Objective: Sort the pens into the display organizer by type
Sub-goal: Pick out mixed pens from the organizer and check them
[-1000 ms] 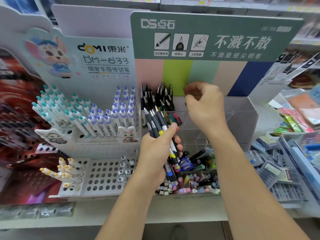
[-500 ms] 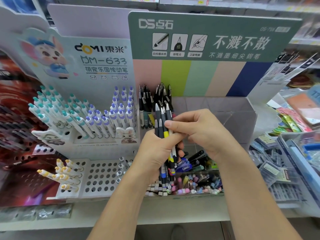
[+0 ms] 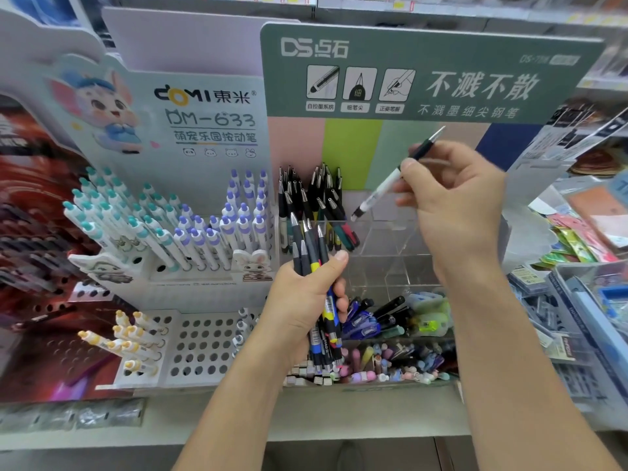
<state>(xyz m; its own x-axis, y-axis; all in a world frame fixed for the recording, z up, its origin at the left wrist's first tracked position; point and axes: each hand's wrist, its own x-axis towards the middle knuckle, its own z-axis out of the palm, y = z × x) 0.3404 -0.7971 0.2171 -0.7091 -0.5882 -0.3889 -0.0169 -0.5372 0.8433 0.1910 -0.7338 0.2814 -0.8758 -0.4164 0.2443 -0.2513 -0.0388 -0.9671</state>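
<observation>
Shop shelf (image 3: 339,419), grey, carrying pen displays side by side.

Item 1: clear organizer (image 3: 390,253) under a green header card (image 3: 441,73). Its back left compartment holds dark pens standing clip-end up (image 3: 312,195); the compartments to the right of these show only clear walls. The front trough is filled with mixed loose pens (image 3: 390,324) lying flat, with pastel caps (image 3: 384,368) in front of them.

Item 2: my left hand (image 3: 306,307), grip closed around a bundle of dark pens (image 3: 311,246) with yellow and blue bands, held upright in front of the organizer, thumb pressed across the barrels.

Item 3: my right hand (image 3: 452,205), raised above the organizer's clear compartments, thumb and fingers pinching a single pen (image 3: 384,186). That pen has a white barrel and black upper part; it is tilted, metal end up to the right, lower end pointing down-left near the standing dark pens. Slightly blurred.

Item 4: white rack (image 3: 190,283) to the left, with teal-topped pens (image 3: 112,215) and purple-topped pens (image 3: 234,219) slotted in rows.

Item 5: lower white tray with holes (image 3: 200,345), a few yellow-topped pens (image 3: 129,338) at its left side.

Item 6: packaged stationery (image 3: 577,300) at far right, details unclear.
</observation>
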